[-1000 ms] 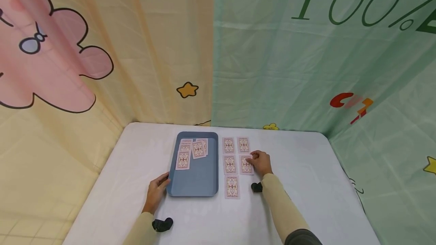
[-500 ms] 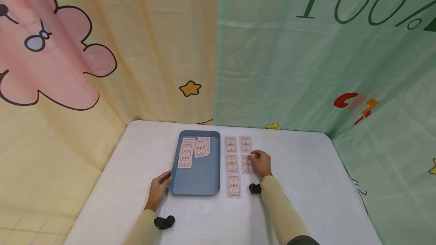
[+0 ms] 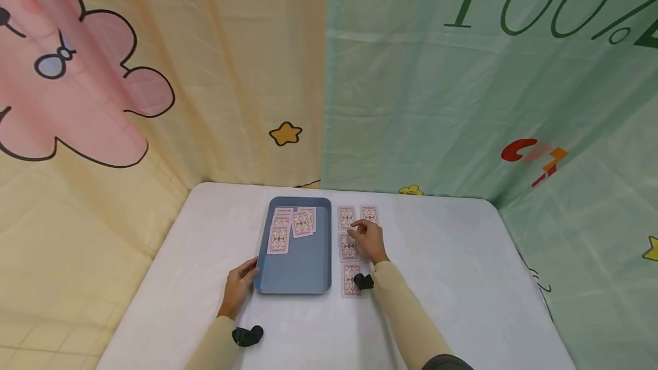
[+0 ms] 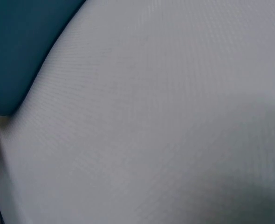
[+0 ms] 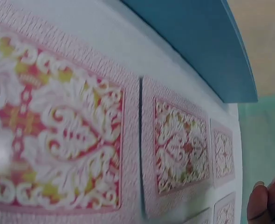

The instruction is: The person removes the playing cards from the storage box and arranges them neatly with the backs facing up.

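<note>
My left hand [image 3: 238,288] holds the left rim of a blue-grey tray [image 3: 295,278], thumb at its edge. Inside the tray lie several playing cards [image 3: 279,240], patterned backs up, overlapping in two groups. My right hand [image 3: 369,240] is over the cards laid out to the right of the tray, thumb and forefinger slightly apart near the middle card [image 3: 348,247] of the left column. In the right wrist view its fingers [image 5: 258,203] show at the right edge, with no card between them. The hand hides much of the right column.
A front card [image 3: 350,280] lies below that column, partly behind the black wrist camera [image 3: 363,281]. Two back cards [image 3: 346,217] [image 3: 369,213] lie side by side. White cloth covers the table [image 3: 452,278]; printed curtains [image 3: 411,101] hang behind and beside it.
My right hand has moved left, from the right column's card to the gap between the left column's cards. The left hand stays at the tray, and the cards inside have not moved.
</note>
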A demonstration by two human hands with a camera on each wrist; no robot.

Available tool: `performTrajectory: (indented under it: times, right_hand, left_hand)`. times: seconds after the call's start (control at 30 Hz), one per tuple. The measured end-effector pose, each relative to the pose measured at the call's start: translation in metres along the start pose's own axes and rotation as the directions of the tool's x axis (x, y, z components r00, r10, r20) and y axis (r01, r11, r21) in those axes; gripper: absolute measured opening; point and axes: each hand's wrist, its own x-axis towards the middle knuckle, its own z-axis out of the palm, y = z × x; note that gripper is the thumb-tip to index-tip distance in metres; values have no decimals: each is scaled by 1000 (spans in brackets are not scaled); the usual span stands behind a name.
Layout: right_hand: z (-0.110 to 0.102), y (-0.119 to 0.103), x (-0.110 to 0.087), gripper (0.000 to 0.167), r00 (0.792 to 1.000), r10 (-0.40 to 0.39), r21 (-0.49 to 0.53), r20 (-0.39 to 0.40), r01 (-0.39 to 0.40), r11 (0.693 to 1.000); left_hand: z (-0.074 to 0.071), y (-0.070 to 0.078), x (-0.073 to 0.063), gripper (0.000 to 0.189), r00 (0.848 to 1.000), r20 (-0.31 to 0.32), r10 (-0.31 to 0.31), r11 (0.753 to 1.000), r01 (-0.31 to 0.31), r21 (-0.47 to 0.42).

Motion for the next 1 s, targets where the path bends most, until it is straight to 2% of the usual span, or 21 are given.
performTrajectory:
  times: [0.2, 0.43, 0.63, 0.8, 1.0]
  right_hand:
    - [21, -23, 8, 16, 996, -72, 75, 53, 67, 995]
    - [51, -47, 13, 27, 985, -135, 128, 108, 121, 984]
    - [79, -58, 15, 31, 984, -107, 148, 140, 86, 985]
    - [100, -58, 16, 38, 981, -86, 125, 174, 65, 990]
    - [119, -59, 15, 44, 978, -47, 145, 205, 18, 989]
  left_hand:
    - [-1, -1, 1, 40, 1000, -12, 0, 1000, 0, 1]
    - [-2, 2, 3, 40, 1000, -8, 0, 1000, 0, -20]
    - [-1, -1, 6, 39, 1000, -24, 13, 1000, -13, -11]
    - [0, -3, 5, 39, 1000, -29, 14, 1000, -14, -20]
    - [2, -7, 2, 38, 1000, -28, 14, 1000, -14, -23]
